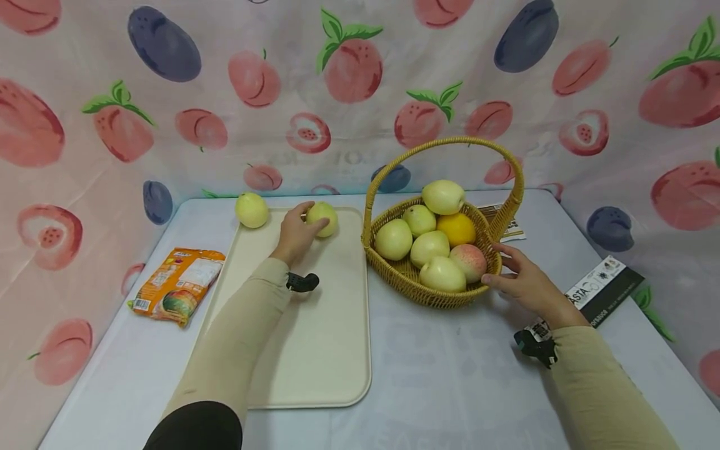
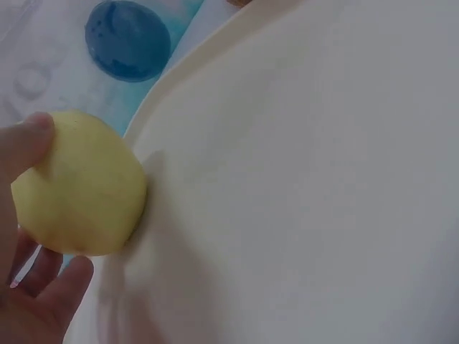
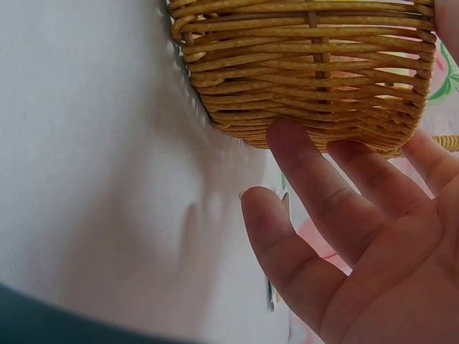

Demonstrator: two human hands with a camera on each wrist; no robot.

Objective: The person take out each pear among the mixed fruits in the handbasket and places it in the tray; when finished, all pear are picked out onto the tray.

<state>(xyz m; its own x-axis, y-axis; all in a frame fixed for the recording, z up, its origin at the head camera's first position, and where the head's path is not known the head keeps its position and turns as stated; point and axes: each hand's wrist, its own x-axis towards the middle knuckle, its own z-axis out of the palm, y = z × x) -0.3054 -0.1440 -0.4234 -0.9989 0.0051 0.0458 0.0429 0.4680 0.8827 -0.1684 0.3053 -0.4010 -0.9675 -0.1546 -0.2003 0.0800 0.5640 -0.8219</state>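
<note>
My left hand (image 1: 295, 236) holds a round yellow-green fruit (image 1: 323, 219) between thumb and fingers at the far end of a cream tray (image 1: 315, 350). In the left wrist view the same fruit (image 2: 82, 186) is near the tray's rim. Another yellow-green fruit (image 1: 251, 210) sits at the tray's far left corner. At the right, my right hand (image 1: 531, 284) touches the wicker basket (image 1: 416, 292) with its fingers fairly straight. The right wrist view has fingertips against the woven wall (image 3: 287, 86) and the thumb near its rim. Several pale green fruits, an orange (image 1: 457, 229) and a peach (image 1: 469, 262) fill the basket.
An orange snack packet (image 1: 179, 284) lies left of the tray. Behind the basket is a brown-and-white packet (image 1: 513, 234), and a black-and-white box (image 1: 604, 290) lies right of my right hand. The basket's tall handle (image 1: 441, 142) arches overhead. A fruit-print cloth (image 1: 349, 125) hangs behind.
</note>
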